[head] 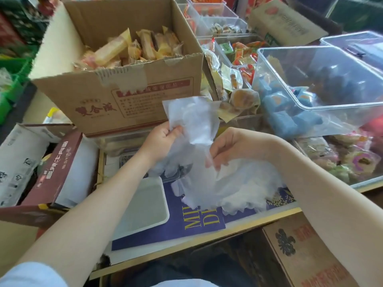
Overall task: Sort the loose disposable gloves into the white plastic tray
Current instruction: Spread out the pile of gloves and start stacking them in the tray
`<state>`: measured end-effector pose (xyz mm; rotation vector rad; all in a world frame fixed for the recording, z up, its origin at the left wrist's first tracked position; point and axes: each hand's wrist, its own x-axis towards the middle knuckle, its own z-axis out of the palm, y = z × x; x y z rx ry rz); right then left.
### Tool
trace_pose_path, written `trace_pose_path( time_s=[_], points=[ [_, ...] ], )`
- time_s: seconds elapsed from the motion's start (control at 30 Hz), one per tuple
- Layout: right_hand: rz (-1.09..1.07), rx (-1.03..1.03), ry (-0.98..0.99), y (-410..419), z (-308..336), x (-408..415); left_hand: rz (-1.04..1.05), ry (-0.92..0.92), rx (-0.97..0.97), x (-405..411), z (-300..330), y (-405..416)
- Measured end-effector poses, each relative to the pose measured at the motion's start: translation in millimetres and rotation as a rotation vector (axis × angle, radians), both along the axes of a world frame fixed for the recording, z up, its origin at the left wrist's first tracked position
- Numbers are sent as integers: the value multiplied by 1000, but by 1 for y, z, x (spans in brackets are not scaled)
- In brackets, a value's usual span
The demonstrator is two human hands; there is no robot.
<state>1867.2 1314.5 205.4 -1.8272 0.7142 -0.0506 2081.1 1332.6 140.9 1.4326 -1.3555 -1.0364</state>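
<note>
white tray [145,204] bare | left hand [161,139], right hand [226,146] pinch glove [196,125] | cardboard box [132,96]: wrapped snacks

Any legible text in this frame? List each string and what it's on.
"MI" over "DI", cut off: purple sheet beside the white tray.
Red Chinese print: big cardboard box, too blurred to read.
Print on maroon box and brown carton: unreadable.

We note white tray [145,206] open from above; cardboard box [124,79] blocks behind, glove pile [238,189] crowds right.
</note>
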Motion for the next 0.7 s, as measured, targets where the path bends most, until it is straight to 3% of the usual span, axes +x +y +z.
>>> trace_pose_path(
  time_s=[0.07, 0.2, 0.3, 0.43, 0.5, 0.7],
  points=[
    [-63, -96, 0, 0, -2, 6, -73, 7, 25, -2, -1, 4],
    [-284, -633, -90, -9, -13, 10, -234, 44, 79, -6, -4, 15],
    [-372, -862, 26, -12, -19, 9, -308, 95, 120, -11, -3, 22],
    [-284, -754, 128, -14, -17, 10, -364, 99, 167, -12, -1, 28],
    [-264, -630, 114, -13, -17, 11, -402, 79, 185, -10, -1, 30],
    [-302, -536, 51, -16, -24, 12, -460, 114, 243, -6, 1, 38]
  ],
)
